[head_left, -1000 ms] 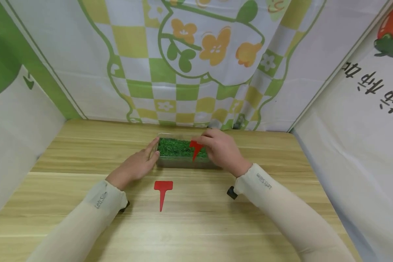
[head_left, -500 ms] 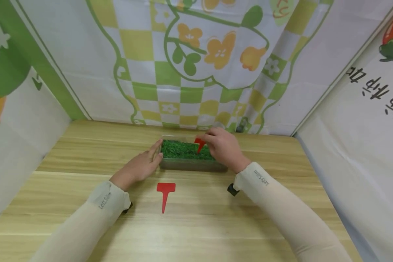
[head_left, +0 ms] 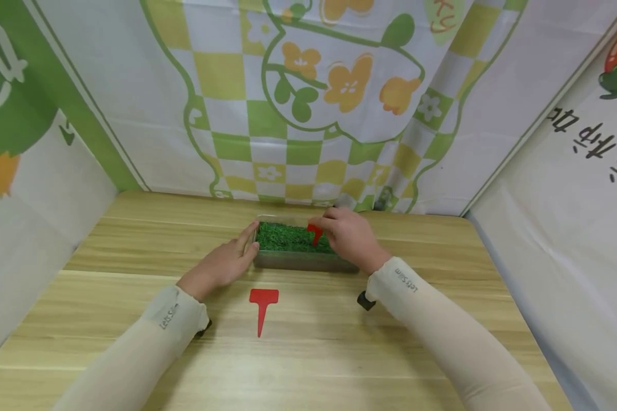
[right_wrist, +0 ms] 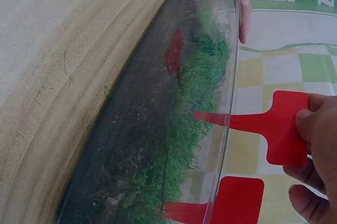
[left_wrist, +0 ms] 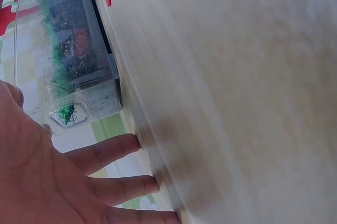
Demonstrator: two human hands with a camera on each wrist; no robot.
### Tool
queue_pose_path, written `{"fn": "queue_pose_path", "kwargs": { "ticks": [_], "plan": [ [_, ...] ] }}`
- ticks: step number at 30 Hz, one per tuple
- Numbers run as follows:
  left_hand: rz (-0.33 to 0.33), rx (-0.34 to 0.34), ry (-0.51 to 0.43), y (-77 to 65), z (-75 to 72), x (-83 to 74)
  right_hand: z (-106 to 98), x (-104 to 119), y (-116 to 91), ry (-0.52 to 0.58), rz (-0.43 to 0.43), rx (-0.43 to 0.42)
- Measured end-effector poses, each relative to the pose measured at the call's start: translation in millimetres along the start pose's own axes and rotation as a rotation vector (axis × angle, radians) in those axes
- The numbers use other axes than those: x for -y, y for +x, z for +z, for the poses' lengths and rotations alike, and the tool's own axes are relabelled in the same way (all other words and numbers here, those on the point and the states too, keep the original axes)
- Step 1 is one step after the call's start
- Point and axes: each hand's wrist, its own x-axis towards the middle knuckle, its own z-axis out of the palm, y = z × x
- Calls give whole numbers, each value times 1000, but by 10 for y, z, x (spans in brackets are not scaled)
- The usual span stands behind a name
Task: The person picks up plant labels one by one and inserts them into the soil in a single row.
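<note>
A clear plastic box (head_left: 303, 262) of green grass over dark soil stands near the back of the table. My right hand (head_left: 355, 237) pinches the wide head of a red T-shaped plant label (right_wrist: 287, 129) over it. The label's pointed tip meets the grass. A second red plant label (right_wrist: 237, 200) stands in the box nearer the right wrist camera; in the head view my right hand hides it. With its fingers fairly straight, my left hand (head_left: 223, 265) touches the box's left end. Another red label (head_left: 262, 308) lies flat in front of the box.
The wooden table (head_left: 308, 354) runs back to a patterned cloth (head_left: 298, 148). White cloth walls rise on both sides. Small dark and greyish items (head_left: 383, 197) stand behind my right hand by the back cloth. Loose grass blades (right_wrist: 67, 71) lie on the table.
My right hand has lowered the plant label, and its tip has gone from in front of the box into the grass. The left hand stays at the box's end; the head view has shifted slightly.
</note>
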Motion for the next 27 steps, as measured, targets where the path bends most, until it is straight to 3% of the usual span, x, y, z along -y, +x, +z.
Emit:
{"fn": "queue_pose_path", "kwargs": {
  "ticks": [18,27],
  "plan": [
    [8,-17,19,1,7,-3,29,30,66,-5,9,14],
    [10,-18,21,1,10,8,116,23,82,-20,2,61]
  ]
}}
